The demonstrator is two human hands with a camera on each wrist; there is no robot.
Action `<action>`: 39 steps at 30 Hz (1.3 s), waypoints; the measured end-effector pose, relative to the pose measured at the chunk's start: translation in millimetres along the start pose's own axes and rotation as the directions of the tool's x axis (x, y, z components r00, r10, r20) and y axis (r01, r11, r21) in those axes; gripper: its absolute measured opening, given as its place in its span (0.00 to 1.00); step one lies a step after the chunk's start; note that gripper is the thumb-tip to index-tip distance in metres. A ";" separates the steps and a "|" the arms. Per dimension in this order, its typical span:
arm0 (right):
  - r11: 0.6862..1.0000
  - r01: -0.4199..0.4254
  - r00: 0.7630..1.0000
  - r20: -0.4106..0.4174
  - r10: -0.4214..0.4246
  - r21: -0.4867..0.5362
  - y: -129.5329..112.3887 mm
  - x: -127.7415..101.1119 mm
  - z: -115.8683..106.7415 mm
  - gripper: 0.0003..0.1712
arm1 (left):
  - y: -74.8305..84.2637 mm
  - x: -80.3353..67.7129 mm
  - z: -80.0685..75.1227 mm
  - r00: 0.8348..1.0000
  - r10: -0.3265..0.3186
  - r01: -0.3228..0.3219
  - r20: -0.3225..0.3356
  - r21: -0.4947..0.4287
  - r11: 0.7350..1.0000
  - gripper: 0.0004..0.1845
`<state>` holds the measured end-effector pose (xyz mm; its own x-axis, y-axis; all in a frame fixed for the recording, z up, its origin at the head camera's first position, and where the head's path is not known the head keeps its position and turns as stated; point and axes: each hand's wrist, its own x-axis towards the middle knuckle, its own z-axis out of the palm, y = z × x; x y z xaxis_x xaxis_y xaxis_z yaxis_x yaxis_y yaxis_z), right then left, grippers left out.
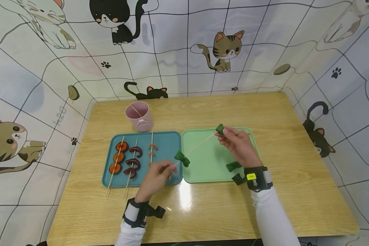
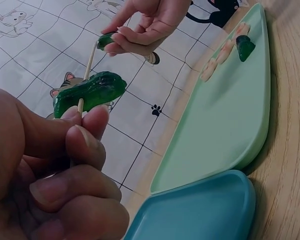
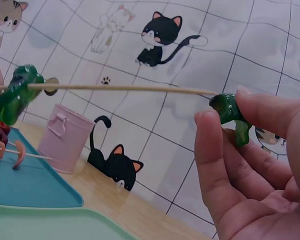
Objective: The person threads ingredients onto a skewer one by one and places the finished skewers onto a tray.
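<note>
My left hand (image 1: 160, 175) pinches the near end of a thin wooden skewer (image 1: 200, 145) above the seam between the two trays. One green vegetable piece (image 1: 182, 158) (image 2: 90, 93) (image 3: 15, 92) is threaded on it close to my left fingers (image 2: 85, 130). My right hand (image 1: 238, 143) pinches a second green piece (image 1: 219, 129) (image 3: 230, 112) (image 2: 107, 40) at the skewer's far tip (image 3: 210, 92), over the green tray (image 1: 207, 171).
A teal tray (image 1: 169, 140) holds three filled skewers: orange slices (image 1: 118, 157), dark red pieces (image 1: 133, 162), small pink pieces (image 1: 152, 153). A pink cup (image 1: 139, 117) with a stick stands behind it. Another green piece (image 1: 233, 166) and pink pieces (image 2: 222, 50) lie on the green tray.
</note>
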<state>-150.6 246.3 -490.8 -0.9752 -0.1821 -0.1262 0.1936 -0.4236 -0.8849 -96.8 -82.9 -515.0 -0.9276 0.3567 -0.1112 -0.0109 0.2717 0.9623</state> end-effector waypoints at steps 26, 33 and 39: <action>0.995 0.099 0.994 -0.055 -0.099 0.007 4.3 -8.7 14.6 0.16 | 1.3 -6.9 1.0 1.000 0.015 -0.015 -0.015 0.022 1.000 0.14; 0.993 0.054 0.996 -0.083 -0.046 0.103 3.4 -9.9 16.9 0.12 | 0.4 -8.1 0.9 1.000 0.007 -0.007 -0.009 0.021 1.000 0.15; 0.993 0.031 0.996 -0.083 -0.021 0.115 2.0 -10.1 18.3 0.09 | -0.6 -8.5 0.7 1.000 -0.003 0.003 -0.008 0.015 1.000 0.16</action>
<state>-138.4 231.0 -483.0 -0.9846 -0.0984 -0.1444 0.1747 -0.5283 -0.8309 -88.6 -85.5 -514.7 -0.9306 0.3483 -0.1122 -0.0084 0.2863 0.9581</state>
